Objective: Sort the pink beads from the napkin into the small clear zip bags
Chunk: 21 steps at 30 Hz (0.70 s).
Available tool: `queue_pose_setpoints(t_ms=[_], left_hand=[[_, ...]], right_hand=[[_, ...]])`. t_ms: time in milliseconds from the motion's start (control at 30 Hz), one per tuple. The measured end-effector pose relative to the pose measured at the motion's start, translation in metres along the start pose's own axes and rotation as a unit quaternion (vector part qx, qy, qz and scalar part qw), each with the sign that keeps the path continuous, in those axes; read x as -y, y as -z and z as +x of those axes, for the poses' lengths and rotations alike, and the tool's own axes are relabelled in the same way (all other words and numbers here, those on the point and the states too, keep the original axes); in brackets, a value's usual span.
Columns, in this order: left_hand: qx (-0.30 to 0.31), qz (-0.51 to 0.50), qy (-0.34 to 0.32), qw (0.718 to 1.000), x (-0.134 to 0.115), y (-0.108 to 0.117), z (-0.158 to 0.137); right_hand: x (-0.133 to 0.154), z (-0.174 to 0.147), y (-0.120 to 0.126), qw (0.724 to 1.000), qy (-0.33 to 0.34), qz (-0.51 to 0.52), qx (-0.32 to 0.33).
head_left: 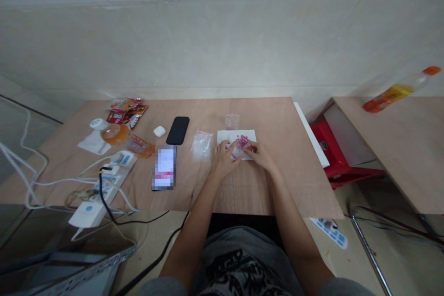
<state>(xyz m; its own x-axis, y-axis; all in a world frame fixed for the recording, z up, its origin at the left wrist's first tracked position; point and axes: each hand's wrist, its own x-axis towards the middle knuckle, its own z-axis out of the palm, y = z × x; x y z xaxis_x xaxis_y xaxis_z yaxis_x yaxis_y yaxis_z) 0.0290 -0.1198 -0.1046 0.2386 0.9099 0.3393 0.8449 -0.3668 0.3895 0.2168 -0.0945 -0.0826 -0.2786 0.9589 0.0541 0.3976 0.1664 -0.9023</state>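
A pile of small pink beads [243, 140] lies on a white sheet of paper [224, 135] in front of me. My left hand [224, 159] rests at the paper's left side, its thumb and fingers curled about what looks like a small clear plastic bag [235, 153] beside the pile. My right hand [261, 154] is at the right edge of the beads, thumb and fingertips pinched together; whatever they hold is too small to make out. Just beyond the paper lies a clear zip bag [232, 121] with some pink beads inside. To the left are several flat clear bags [202, 144].
Left on the table are a black phone [178, 130], a lit phone [164, 166], a white case [159, 131], an orange drink bottle [128, 140], snack packets [126, 113] and a power strip [114, 175] with cables. A red stool [329, 148] and second table [391, 148] stand right.
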Motion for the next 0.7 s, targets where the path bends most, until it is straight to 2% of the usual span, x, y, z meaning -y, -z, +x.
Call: queue_pose_setpoints(t_ms=[233,367,500,700], left_hand=[[0.011,0.006,-0.008,1.0,-0.002,0.002,0.0],[0.012,0.002,-0.011,1.0,-0.003,0.003,0.0],[0.012,-0.002,-0.008,1.0,-0.003,0.003,-0.001],[0.018,-0.003,0.002,1.0,-0.001,0.0,-0.001]], right_hand=[[-0.002,-0.001,0.0,0.998,0.012,0.01,0.062],[-0.004,-0.001,0.002,0.998,0.017,0.008,0.063],[-0.01,-0.003,0.004,1.0,0.016,-0.007,0.022],[-0.026,-0.005,0.013,0.99,-0.042,-0.118,-0.072]])
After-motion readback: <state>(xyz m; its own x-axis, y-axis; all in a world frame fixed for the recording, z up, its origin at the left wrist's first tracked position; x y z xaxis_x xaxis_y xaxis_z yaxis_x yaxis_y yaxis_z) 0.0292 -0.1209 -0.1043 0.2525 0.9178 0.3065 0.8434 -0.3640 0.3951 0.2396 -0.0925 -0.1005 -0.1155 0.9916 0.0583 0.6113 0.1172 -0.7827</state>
